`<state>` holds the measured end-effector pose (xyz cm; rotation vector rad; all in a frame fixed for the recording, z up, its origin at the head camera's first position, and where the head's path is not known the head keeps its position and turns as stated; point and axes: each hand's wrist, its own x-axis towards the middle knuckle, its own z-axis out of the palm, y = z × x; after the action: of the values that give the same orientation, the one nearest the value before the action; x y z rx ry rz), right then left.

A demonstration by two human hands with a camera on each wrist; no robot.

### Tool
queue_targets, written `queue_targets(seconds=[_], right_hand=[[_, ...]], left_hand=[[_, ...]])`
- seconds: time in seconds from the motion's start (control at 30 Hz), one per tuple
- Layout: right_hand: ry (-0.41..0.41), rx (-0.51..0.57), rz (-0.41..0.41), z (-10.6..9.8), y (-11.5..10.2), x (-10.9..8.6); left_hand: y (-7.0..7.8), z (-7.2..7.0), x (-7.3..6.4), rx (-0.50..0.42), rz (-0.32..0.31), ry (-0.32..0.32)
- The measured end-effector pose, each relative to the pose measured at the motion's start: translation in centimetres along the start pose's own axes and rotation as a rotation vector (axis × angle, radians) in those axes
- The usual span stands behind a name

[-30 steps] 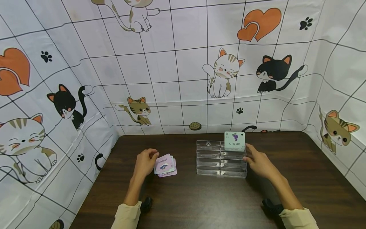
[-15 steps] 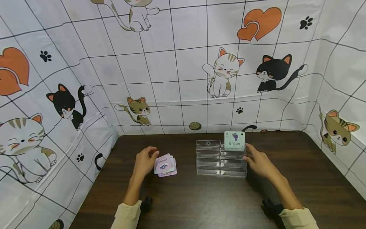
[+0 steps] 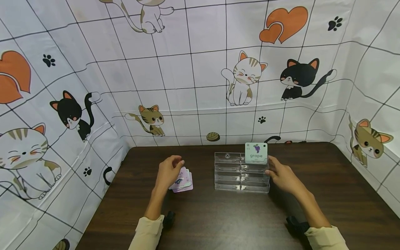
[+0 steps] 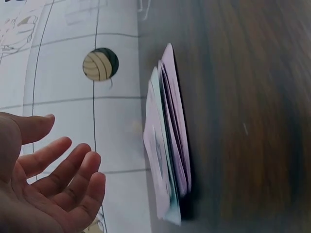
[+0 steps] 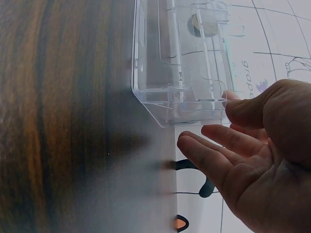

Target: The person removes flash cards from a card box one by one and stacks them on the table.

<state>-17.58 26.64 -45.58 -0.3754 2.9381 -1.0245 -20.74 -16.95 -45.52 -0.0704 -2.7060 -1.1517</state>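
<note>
A small stack of pastel cards (image 3: 186, 181) lies on the left part of the table, a pink one on top. Over its left edge hovers my left hand (image 3: 168, 172), palm turned inward and fingers loosely bent; the left wrist view shows a gap between these fingers and the cards (image 4: 167, 136). To the right stands a clear stepped card holder (image 3: 227, 178) with two columns. A green card reading "grape" (image 3: 256, 153) is upright in its back right slot. My right hand (image 3: 284, 177) touches the holder's right side with thumb and index fingertips, other fingers relaxed.
The dark wooden table (image 3: 212, 222) ends at a white cloth backdrop (image 3: 206, 76) printed with cats, hearts and grid lines. Black wrist straps (image 3: 297, 225) sit on both forearms below cream sleeves (image 3: 326, 238).
My left hand has moved right, from beside the card stack to over its left edge, now covering part of the top card. The right hand, holder and grape card stay put.
</note>
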Motion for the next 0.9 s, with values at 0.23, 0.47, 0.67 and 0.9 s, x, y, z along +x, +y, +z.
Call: queue_targets(seconds=[0.23,0.47,0.67,0.9], right_hand=[[0.006,0.007,-0.008,0.0,0.1,0.0],[0.001,0.009,-0.006,0.1,0.1,0.0],[0.000,0.011,-0.002,0.1,0.1,-0.1],[0.006,0.014,-0.008,0.1,0.0,0.0]], left_hand=[[1.6,1.1,0.2,-0.048,0.030,-0.014],[2.8,2.0,0.4,-0.056,0.064,-0.003],[3.8,2.8,0.5,-0.100,0.067,-0.025],[5.1,3.4,0.5,-0.114,0.085,-0.037]])
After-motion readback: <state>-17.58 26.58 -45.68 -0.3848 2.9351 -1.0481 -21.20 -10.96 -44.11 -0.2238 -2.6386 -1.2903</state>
